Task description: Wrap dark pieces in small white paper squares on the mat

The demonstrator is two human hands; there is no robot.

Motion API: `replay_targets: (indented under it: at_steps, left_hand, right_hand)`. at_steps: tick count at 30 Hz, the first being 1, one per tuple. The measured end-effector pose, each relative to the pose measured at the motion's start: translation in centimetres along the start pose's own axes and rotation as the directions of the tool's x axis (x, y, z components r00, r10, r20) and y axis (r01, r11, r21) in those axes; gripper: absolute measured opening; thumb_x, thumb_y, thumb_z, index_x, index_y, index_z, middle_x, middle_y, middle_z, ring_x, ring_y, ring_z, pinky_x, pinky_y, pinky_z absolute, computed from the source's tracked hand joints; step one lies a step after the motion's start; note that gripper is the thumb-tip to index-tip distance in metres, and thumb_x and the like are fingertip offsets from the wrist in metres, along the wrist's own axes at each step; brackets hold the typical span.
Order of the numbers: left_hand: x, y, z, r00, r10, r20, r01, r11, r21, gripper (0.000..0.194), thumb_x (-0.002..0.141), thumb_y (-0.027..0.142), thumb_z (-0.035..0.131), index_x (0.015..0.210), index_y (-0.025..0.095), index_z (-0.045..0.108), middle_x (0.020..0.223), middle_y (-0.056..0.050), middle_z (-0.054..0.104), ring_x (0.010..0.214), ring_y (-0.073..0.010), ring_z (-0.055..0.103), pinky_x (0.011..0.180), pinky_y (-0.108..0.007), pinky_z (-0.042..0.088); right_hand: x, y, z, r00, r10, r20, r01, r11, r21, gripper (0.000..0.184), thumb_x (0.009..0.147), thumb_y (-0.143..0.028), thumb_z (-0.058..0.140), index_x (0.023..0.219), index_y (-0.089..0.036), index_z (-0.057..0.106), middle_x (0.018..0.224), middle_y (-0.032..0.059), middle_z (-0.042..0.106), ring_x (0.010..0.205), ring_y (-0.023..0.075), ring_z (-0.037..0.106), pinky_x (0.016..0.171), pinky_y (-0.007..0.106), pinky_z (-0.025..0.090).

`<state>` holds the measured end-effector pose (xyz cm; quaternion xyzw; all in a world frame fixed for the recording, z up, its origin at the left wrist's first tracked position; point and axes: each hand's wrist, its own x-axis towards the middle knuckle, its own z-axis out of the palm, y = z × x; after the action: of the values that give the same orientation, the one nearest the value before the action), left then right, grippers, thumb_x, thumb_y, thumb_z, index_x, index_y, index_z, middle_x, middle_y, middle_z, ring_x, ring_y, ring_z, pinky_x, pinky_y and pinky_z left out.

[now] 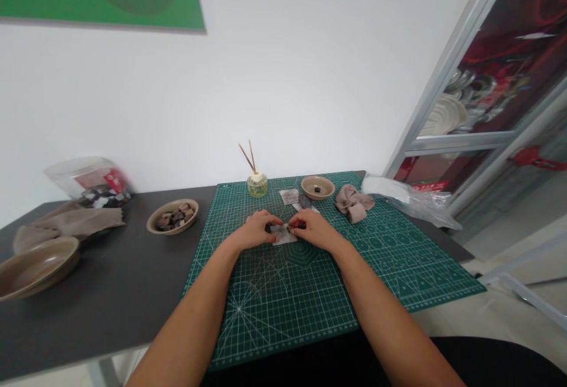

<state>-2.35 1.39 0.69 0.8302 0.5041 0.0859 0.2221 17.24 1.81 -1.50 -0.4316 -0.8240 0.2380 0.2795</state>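
Dark bench (pixel 110 292) against white wall, green cutting mat (pixel 310 280) on top. Left hand (pixel 257 228) and right hand (pixel 312 228) meeting mid-mat, fingers (pixel 296 225) narrow, pinching small white wrapper (pixel 282 234) from both sides, something dark inside. Bowl of dark pieces (pixel 172 217) far left; reed diffuser (pixel 257 184) beyond.

a glass reed diffuser bottle (pixel 257 184) stood behind the small white paper wrapper (pixel 283 234) on the green gridded cutting mat (pixel 310 292); a round tan bowl of wrapped sweets (pixel 172 217) lay left of it.
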Motion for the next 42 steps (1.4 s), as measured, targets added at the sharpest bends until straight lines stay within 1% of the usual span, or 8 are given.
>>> replay_targets:
  at_steps: [6,12,16,21,26,33,38,42]
  left_hand:
    - [-0.02,-0.08,-0.04,1.0,0.002,-0.003,-0.002,1.0,0.016,0.041,0.069,0.025,0.064,0.11,0.025,0.062,0.105,-0.003,0.056,0.106,-0.0235,0.048,0.092,-0.035,0.036]
    - [0.04,-0.17,0.02,1.0,-0.011,-0.008,0.011,1.0,0.003,0.041,0.067,0.023,0.066,0.108,0.022,0.062,0.106,-0.004,0.058,0.105,-0.0229,0.049,0.091,-0.034,0.038]
    - [0.06,-0.1,0.02,1.0,-0.013,-0.02,0.014,1.0,0.023,0.039,0.067,0.025,0.065,0.107,0.023,0.063,0.105,-0.004,0.058,0.106,-0.0232,0.049,0.091,-0.034,0.038]
    - [0.12,-0.06,0.04,1.0,-0.011,-0.012,0.012,1.0,0.029,0.042,0.068,0.024,0.066,0.109,0.023,0.062,0.107,-0.004,0.058,0.107,-0.0234,0.048,0.092,-0.034,0.037]
    - [0.14,-0.03,0.05,1.0,-0.018,-0.012,0.019,0.999,0.03,0.041,0.067,0.026,0.066,0.108,0.022,0.063,0.106,-0.004,0.058,0.105,-0.0234,0.049,0.09,-0.033,0.038]
    - [0.04,-0.01,0.03,1.0,-0.017,-0.011,0.017,0.999,0.031,0.041,0.068,0.025,0.065,0.109,0.022,0.062,0.108,-0.004,0.058,0.107,-0.024,0.048,0.092,-0.035,0.037]
    - [0.04,-0.06,0.02,1.0,-0.009,-0.012,0.009,0.999,0.033,0.041,0.068,0.026,0.065,0.109,0.023,0.062,0.107,-0.004,0.058,0.107,-0.0245,0.048,0.092,-0.035,0.037]
    - [0.04,-0.05,-0.01,1.0,-0.012,-0.011,0.013,0.999,0.037,0.041,0.068,0.025,0.065,0.109,0.022,0.062,0.108,-0.005,0.058,0.107,-0.0244,0.048,0.092,-0.035,0.037]
  right_hand:
    - [-0.11,-0.57,0.23,0.994,-0.087,0.065,0.084,0.995,0.047,0.015,0.069,-0.009,0.066,0.082,-0.016,0.069,0.077,0.0022,0.063,0.076,0.0145,0.056,0.069,0.026,0.042]
    - [-0.27,-0.29,-0.17,0.999,0.001,0.042,-0.003,0.999,0.038,0.013,0.069,-0.01,0.066,0.08,-0.015,0.068,0.071,0.001,0.062,0.068,0.0135,0.054,0.064,0.025,0.041]
    - [-0.11,-0.74,0.27,0.993,-0.085,0.081,0.081,0.995,0.052,0.014,0.069,-0.008,0.066,0.081,-0.016,0.069,0.074,0.0016,0.063,0.073,0.0138,0.055,0.069,0.025,0.041]
    - [0.09,-0.62,0.04,1.0,-0.018,-0.012,0.017,0.998,-0.062,0.011,0.069,-0.009,0.066,0.079,-0.014,0.069,0.073,0.0039,0.063,0.078,0.0171,0.054,0.071,0.029,0.04]
    - [-0.33,-0.64,0.07,0.995,-0.056,0.087,0.049,0.995,0.083,0.013,0.069,-0.01,0.066,0.081,-0.015,0.068,0.074,0.0012,0.062,0.07,0.013,0.055,0.064,0.024,0.041]
    - [-0.01,-0.05,-0.12,1.0,-0.003,-0.022,0.002,0.998,-0.058,0.009,0.069,-0.011,0.066,0.077,-0.015,0.068,0.072,0.0026,0.062,0.076,0.0165,0.054,0.071,0.029,0.041]
    - [-0.38,-0.47,-0.13,0.993,-0.043,0.112,0.03,0.993,0.111,0.015,0.068,-0.009,0.066,0.08,-0.016,0.069,0.074,0.0006,0.062,0.067,0.0122,0.054,0.062,0.023,0.041]
    - [0.05,-0.7,-0.03,0.999,-0.037,0.013,0.038,0.999,-0.013,0.012,0.069,-0.01,0.066,0.08,-0.015,0.069,0.074,0.003,0.063,0.076,0.0155,0.054,0.07,0.027,0.04]
